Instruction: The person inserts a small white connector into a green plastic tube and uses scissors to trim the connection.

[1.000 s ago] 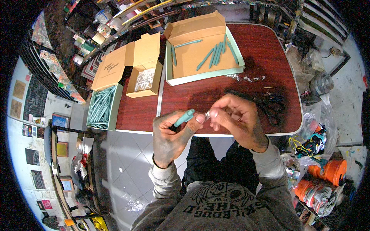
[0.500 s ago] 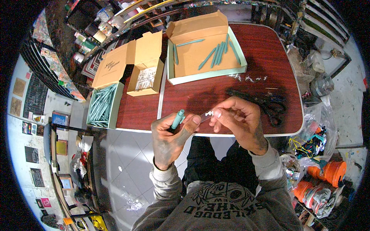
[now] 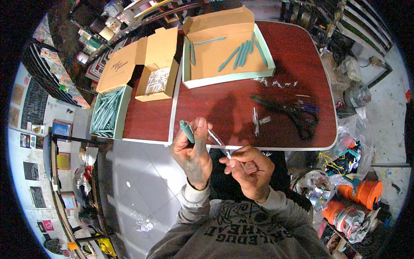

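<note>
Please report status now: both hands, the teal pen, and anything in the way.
Left hand grips teal pen, tip up. Right hand pinches thin clear refill, apart from pen. Scissors lie on table, not in the way.

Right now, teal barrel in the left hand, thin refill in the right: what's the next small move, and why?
Probably bring the refill's free tip up to the teal barrel's open end. Left hand holds the barrel upright; right hand pinches the refill beside it, not yet inserted.
</note>
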Demonstrator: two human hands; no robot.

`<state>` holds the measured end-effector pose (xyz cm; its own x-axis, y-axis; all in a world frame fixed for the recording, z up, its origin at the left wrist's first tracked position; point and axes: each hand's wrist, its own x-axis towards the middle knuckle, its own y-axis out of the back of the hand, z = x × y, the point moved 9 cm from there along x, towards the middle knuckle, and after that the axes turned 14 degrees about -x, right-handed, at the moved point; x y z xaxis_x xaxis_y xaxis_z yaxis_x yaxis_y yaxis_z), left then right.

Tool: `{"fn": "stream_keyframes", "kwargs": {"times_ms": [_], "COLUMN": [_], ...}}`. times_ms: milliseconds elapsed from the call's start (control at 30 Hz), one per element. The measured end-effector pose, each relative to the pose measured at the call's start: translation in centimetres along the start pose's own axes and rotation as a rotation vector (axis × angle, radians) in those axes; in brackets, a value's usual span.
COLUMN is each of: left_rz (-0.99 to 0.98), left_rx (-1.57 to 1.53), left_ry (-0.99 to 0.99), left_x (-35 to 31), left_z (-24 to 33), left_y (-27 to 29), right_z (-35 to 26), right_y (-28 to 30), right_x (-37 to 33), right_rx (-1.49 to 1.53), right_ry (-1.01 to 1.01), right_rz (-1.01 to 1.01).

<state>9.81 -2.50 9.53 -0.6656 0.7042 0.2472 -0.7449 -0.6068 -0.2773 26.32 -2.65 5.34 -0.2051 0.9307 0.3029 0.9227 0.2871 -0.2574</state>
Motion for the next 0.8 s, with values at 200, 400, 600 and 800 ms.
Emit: {"fn": "stream_keyframes", "kwargs": {"times_ms": [200,400,600,800], "left_rz": [-0.050,-0.165,-0.541,-0.691], "left_rx": [-0.278,-0.199,0.159,0.296], "left_ry": [0.254,0.210,0.051,-0.117], "left_x": [-0.5,-2.0,-2.2,-2.8], "left_z": [-2.4,-1.7,-0.1,1.1], "left_y": [0.0,-0.2,-2.0,-3.4], "right_z": [1.6,1.0,0.9,0.4], "right_y": [1.1,1.4,3.8,2.7], "right_x": [-1.4,-1.1,1.9,3.4], "right_rx": [0.069,-0.088,-0.059,-0.058], "right_ry": [-0.103,-0.144,-0.263,-0.317], "right_rz": [0.148,0.041,-0.083,-0.279]}}
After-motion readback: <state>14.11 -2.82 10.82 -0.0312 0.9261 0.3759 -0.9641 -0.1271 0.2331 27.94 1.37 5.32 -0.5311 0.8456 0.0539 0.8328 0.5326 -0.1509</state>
